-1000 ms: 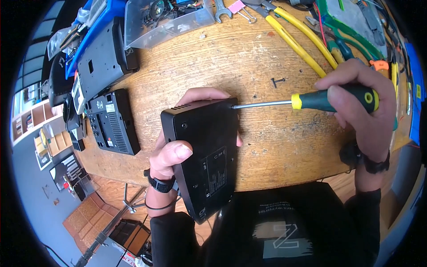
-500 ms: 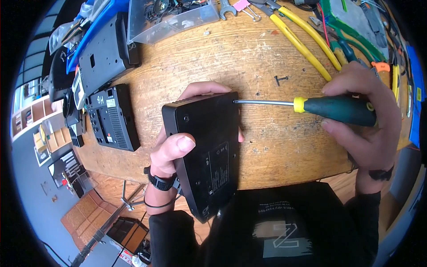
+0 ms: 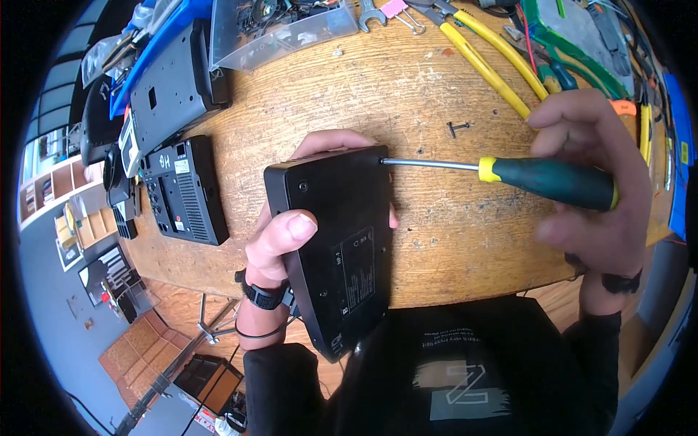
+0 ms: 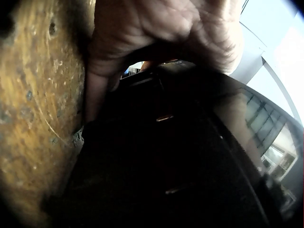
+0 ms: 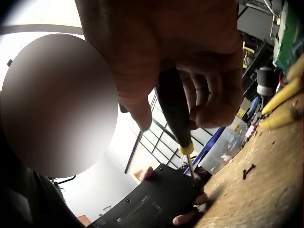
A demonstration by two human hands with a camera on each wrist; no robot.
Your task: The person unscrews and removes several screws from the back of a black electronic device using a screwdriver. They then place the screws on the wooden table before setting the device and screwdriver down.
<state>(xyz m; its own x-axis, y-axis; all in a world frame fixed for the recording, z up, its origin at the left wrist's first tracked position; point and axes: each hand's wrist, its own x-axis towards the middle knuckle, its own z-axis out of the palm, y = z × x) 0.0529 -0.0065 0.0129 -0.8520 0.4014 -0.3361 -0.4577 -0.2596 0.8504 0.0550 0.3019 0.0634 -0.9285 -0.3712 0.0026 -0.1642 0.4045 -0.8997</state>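
Note:
A flat black electronics case (image 3: 338,211), printed label facing up, is tilted over the table's front edge. My left hand (image 3: 280,247) grips it, thumb on the labelled face and fingers around the far side. A screwdriver (image 3: 556,182) with a green and yellow handle has its tip in the hole at the case's upper right corner. My right hand (image 3: 630,163) surrounds the handle, its end against the palm, with thumb and fingers spread off it. In the right wrist view the thumb stands apart from the dark handle (image 5: 173,104). The left wrist view shows the case's dark side.
Two small dark screws (image 3: 458,128) lie on the wooden table (image 3: 349,102). Yellow-handled pliers (image 3: 487,69), a wrench (image 3: 371,16) and a clear plastic bin (image 3: 291,40) are at the back. Another black device (image 3: 185,192) and a black panel (image 3: 174,83) are at left.
My right thumb and fingers have come off the screwdriver handle and spread apart. The handle dips lower at its end, while the tip stays at the corner hole. My left hand keeps its hold.

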